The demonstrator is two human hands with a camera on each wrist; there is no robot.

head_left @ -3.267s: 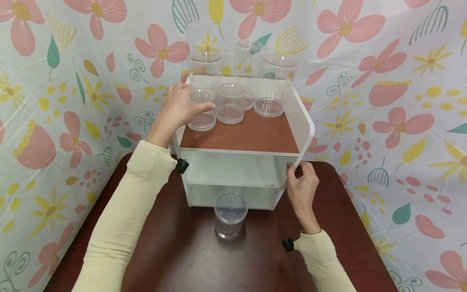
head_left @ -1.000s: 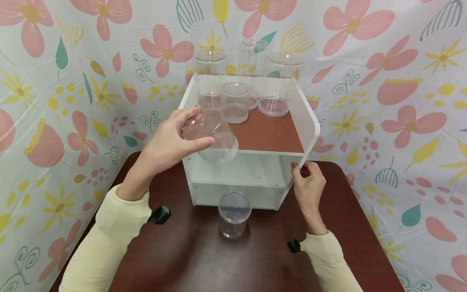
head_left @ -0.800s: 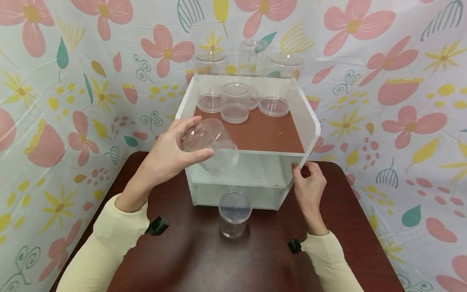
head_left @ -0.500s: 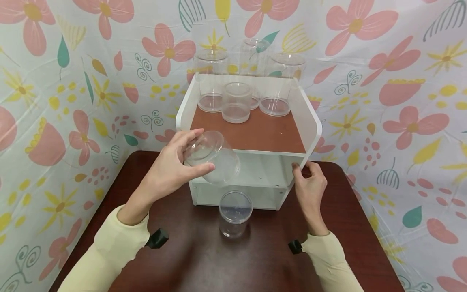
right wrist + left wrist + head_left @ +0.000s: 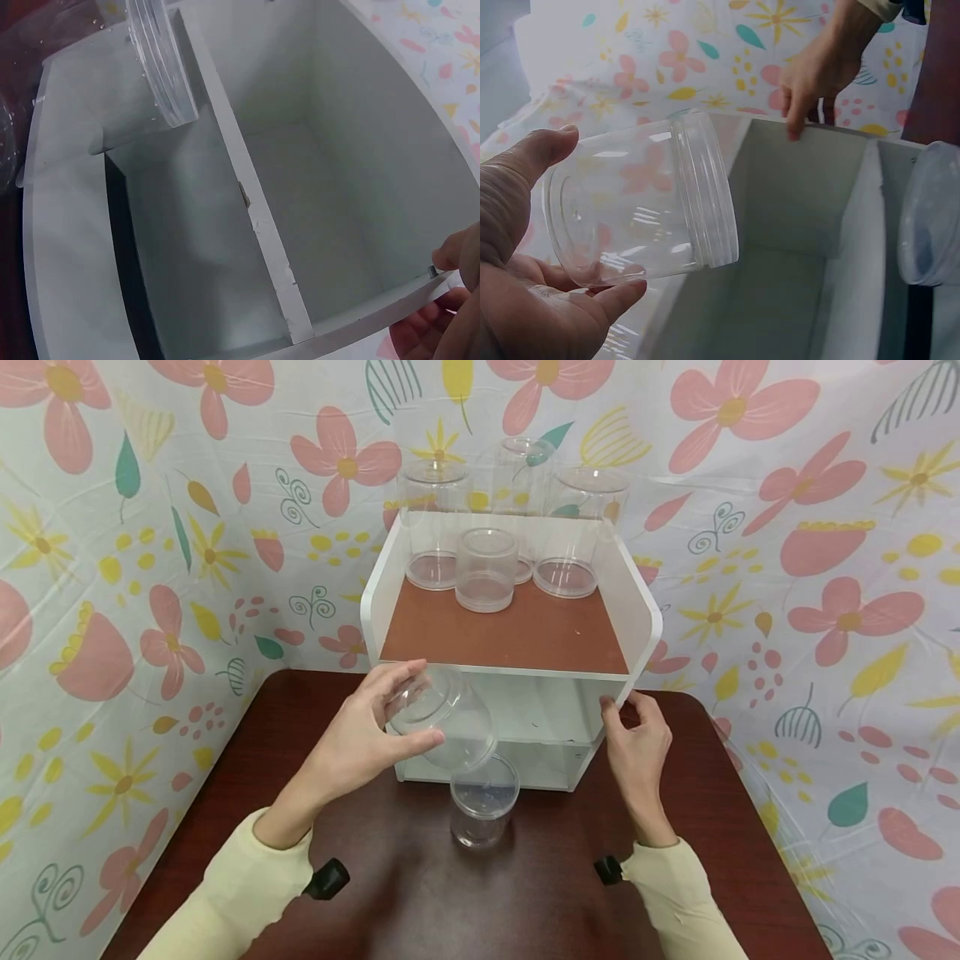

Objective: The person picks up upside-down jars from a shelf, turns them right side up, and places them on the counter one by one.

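My left hand (image 5: 348, 747) grips a clear plastic jar (image 5: 459, 731) by its base end, thumb on one side and fingers on the other. The jar is tilted, its ridged end pointing away from the palm, as the left wrist view shows (image 5: 641, 199). It hangs in front of the white shelf unit (image 5: 637, 627), before the two lower compartments. My right hand (image 5: 637, 747) pinches the front edge of the unit's right side panel. A second clear jar (image 5: 482, 818) stands upright on the table, just below the held one, which overlaps its top in the head view.
On the unit's brown top board (image 5: 502, 639) stand a short clear jar (image 5: 485, 572) and several taller ones, including one at the back right (image 5: 567, 577). The dark red table (image 5: 555, 885) lies beneath. A flowered cloth (image 5: 810, 635) hangs behind.
My left hand has lifted the jar off the front left of the top board, tilted it, and lowered it before the compartments. My right hand keeps its hold on the side panel.
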